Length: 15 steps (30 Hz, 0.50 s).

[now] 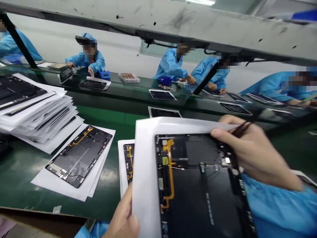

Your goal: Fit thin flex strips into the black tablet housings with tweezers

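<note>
Close in front of me is an opened tablet, its dark inner parts and an orange ribbon cable facing up, backed by a white paper sheet. My left hand grips the sheet's lower left edge, its fingers partly hidden behind the paper. At the upper right corner, my right hand pinches the tablet and sheet, thumb on top. A thin dark object, blurred, shows by its fingers; I cannot make out what it is. Partly covered behind the sheet lies another opened tablet.
On the green bench, a tablet lies on paper beside a tall stack of tablets and sheets. Beyond, a conveyor belt carries several tablets. Several co-workers in blue sit across it. A grey beam crosses overhead.
</note>
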Motion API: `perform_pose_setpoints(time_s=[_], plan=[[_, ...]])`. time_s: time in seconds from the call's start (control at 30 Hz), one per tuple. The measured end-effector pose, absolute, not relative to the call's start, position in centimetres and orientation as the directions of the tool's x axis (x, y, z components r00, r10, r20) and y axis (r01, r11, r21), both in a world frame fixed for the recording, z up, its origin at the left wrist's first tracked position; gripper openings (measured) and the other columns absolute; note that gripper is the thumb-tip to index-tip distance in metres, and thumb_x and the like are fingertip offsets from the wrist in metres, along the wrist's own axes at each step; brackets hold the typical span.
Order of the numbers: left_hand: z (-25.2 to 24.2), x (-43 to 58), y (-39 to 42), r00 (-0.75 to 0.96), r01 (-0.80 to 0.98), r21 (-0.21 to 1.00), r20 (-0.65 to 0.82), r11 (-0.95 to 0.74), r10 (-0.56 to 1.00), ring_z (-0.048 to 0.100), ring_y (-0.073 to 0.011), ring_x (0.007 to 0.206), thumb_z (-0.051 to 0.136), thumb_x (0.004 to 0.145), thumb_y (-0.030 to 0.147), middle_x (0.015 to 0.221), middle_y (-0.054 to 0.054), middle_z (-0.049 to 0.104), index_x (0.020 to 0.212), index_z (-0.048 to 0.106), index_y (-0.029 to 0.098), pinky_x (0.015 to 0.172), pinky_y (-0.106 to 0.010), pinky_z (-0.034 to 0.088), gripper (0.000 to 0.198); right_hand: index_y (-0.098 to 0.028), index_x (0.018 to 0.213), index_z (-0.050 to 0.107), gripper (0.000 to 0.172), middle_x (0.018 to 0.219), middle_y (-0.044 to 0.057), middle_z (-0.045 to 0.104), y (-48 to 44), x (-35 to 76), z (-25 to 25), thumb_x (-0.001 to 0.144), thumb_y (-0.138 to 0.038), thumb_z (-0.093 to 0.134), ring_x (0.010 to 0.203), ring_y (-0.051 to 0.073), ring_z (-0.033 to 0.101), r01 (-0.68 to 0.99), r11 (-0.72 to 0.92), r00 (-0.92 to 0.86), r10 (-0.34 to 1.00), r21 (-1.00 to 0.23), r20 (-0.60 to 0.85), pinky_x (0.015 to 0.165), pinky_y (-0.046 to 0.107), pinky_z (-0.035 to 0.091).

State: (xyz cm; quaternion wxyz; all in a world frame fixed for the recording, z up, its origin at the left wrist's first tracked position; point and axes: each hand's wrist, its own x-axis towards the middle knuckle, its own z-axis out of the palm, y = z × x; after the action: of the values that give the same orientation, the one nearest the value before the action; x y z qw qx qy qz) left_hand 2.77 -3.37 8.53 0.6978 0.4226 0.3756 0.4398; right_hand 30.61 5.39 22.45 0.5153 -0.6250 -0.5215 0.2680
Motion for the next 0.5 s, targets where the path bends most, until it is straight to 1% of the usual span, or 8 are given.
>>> perform_pose_setpoints(time_s=[0.03,0.1,0.17,0.23,0.33,0.4,0.47,0.5], plan=[[8.9,3.1,-3.4,0.317,-0.281,0.925,-0.160,0.254,0.935,0.045,-0.0386,0.138,0.061,0.079,0.073,0.135,-0.014,0.064,0.147,0.049,0.021,0.116,-0.049,0.038,0.086,-0.022,0.064,0.053,0.049,0.053,-0.006,0.045,5.6,30.6,21.5,0.056,-0.053,0.090,0.045,0.009,0.038,0.345,0.040,0.292,0.945,-0.938,0.147,0.036,0.020,0.027],[9.3,3.6,-3.3,0.272,-0.184,0.949,-0.200,0.255,0.941,0.034,-0.0350,0.146,0.065,0.082,0.064,0.146,-0.012,0.055,0.153,0.038,0.021,0.122,-0.045,0.027,0.087,-0.022,0.067,0.052,0.050,0.055,-0.007,0.045,6.1,30.7,19.5,0.056,-0.055,0.088,0.046,0.009,0.039,0.266,0.005,0.268,0.960,-0.964,0.079,0.038,0.020,0.029],[9.1,4.1,-3.2,0.247,-0.070,0.960,-0.246,0.271,0.937,0.023,-0.0323,0.151,0.064,0.086,0.059,0.155,-0.012,0.043,0.155,0.033,0.020,0.125,-0.045,0.016,0.085,-0.022,0.071,0.052,0.051,0.058,-0.007,0.047,6.6,30.8,17.1,0.056,-0.056,0.087,0.048,0.010,0.041,0.182,-0.030,0.273,0.962,-0.983,0.021,0.041,0.021,0.033],[8.1,4.3,-3.2,0.242,0.006,0.956,-0.286,0.293,0.927,0.016,-0.0306,0.153,0.061,0.088,0.057,0.161,-0.011,0.033,0.155,0.032,0.019,0.125,-0.045,0.010,0.082,-0.022,0.076,0.054,0.050,0.062,-0.006,0.050,7.3,30.8,14.5,0.058,-0.057,0.085,0.051,0.011,0.045,0.144,-0.062,0.293,0.956,-0.988,-0.017,0.045,0.022,0.037],[6.0,3.9,-3.0,0.238,0.075,0.955,-0.296,0.286,0.925,0.010,-0.0275,0.154,0.056,0.092,0.055,0.164,-0.010,0.027,0.155,0.032,0.020,0.125,-0.044,0.011,0.076,-0.021,0.086,0.059,0.047,0.071,-0.003,0.056,8.6,30.5,10.8,0.064,-0.056,0.081,0.061,0.014,0.051,0.226,-0.052,0.284,0.959,-0.973,0.015,0.055,0.025,0.044],[4.9,3.3,-2.5,0.213,0.113,0.961,-0.271,0.252,0.939,0.012,-0.0264,0.154,0.054,0.094,0.053,0.163,-0.010,0.029,0.153,0.034,0.020,0.125,-0.043,0.013,0.071,-0.020,0.089,0.061,0.046,0.077,-0.001,0.060,9.6,30.2,8.9,0.066,-0.055,0.080,0.067,0.015,0.054,0.274,-0.028,0.249,0.968,-0.961,0.043,0.062,0.027,0.046],[4.2,2.7,-1.7,0.147,0.163,0.964,-0.233,0.209,0.961,0.021,-0.0268,0.152,0.054,0.095,0.050,0.159,-0.011,0.037,0.149,0.041,0.021,0.124,-0.043,0.017,0.063,-0.019,0.089,0.062,0.045,0.078,0.000,0.062,10.7,30.0,7.7,0.065,-0.053,0.081,0.070,0.017,0.056,0.275,-0.029,0.213,0.977,-0.961,0.031,0.065,0.029,0.047],[3.9,2.4,-1.3,0.112,0.195,0.964,-0.208,0.184,0.972,0.030,-0.0273,0.149,0.054,0.095,0.048,0.154,-0.011,0.045,0.146,0.046,0.021,0.122,-0.043,0.024,0.058,-0.018,0.088,0.063,0.045,0.078,0.001,0.062,11.2,30.0,7.3,0.065,-0.053,0.081,0.070,0.017,0.057,0.276,-0.033,0.192,0.981,-0.961,0.022,0.065,0.029,0.047]])
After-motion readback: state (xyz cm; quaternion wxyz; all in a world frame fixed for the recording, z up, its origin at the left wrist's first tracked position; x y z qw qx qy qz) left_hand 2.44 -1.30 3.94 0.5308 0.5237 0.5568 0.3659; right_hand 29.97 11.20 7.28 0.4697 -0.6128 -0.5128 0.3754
